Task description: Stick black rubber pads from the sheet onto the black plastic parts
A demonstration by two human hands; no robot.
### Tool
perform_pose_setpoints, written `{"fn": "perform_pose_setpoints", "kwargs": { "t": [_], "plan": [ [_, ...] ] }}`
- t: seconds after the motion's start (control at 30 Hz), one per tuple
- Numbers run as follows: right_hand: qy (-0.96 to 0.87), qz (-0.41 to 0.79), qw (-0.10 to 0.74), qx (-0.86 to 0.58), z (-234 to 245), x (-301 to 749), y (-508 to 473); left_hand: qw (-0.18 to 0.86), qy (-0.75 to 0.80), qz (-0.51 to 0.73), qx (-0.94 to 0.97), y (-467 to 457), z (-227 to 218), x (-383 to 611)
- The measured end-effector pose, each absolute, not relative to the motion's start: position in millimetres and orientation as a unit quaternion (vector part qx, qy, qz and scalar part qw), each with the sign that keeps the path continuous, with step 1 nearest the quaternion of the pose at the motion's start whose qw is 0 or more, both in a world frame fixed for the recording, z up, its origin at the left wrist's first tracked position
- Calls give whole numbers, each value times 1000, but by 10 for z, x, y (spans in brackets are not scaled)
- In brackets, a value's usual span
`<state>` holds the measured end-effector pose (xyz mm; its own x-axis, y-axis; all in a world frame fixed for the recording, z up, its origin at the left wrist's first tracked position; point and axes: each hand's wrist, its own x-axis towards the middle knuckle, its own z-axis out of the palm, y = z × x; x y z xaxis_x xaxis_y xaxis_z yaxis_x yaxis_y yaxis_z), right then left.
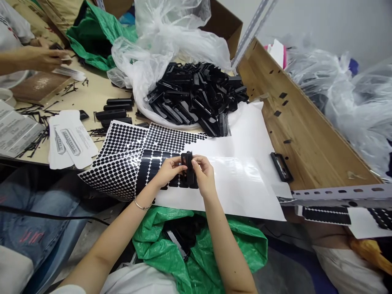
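Observation:
A small black plastic part (188,166) is held upright between both my hands above a sheet of black stickers (153,163). My left hand (168,170) pinches its left side, with a thin bracelet on that wrist. My right hand (204,175) grips its right side with curled fingers. Under them lies a glossy white backing sheet (241,179), mostly stripped of stickers.
A heap of black plastic parts (196,96) fills a clear plastic bag behind the sheets. Another person's hand (45,57) works at the upper left. A wooden board (303,139) slopes on the right. A green bag (196,245) with more parts lies below.

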<state>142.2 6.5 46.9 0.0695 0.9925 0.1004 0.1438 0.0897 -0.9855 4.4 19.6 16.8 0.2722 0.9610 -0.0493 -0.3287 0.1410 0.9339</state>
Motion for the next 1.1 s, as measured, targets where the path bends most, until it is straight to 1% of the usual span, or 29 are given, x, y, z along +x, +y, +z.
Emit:
{"fn": "perform_pose_setpoints", "kwargs": {
  "t": [0.2,0.33,0.6,0.87,1.1],
  "plan": [
    [-518,412,516,-543,461,1369,55,660,367,489,437,200,157,33],
    [-488,411,538,-551,450,1314,33,662,362,495,431,201,133,31],
    [-468,414,562,-542,472,1251,-45,667,353,494,431,195,140,17],
    [-480,353,588,-547,477,1184,-141,659,347,487,455,173,161,17],
    [-569,269,548,-551,456,1202,-120,656,360,484,453,172,136,10]
  ]
}}
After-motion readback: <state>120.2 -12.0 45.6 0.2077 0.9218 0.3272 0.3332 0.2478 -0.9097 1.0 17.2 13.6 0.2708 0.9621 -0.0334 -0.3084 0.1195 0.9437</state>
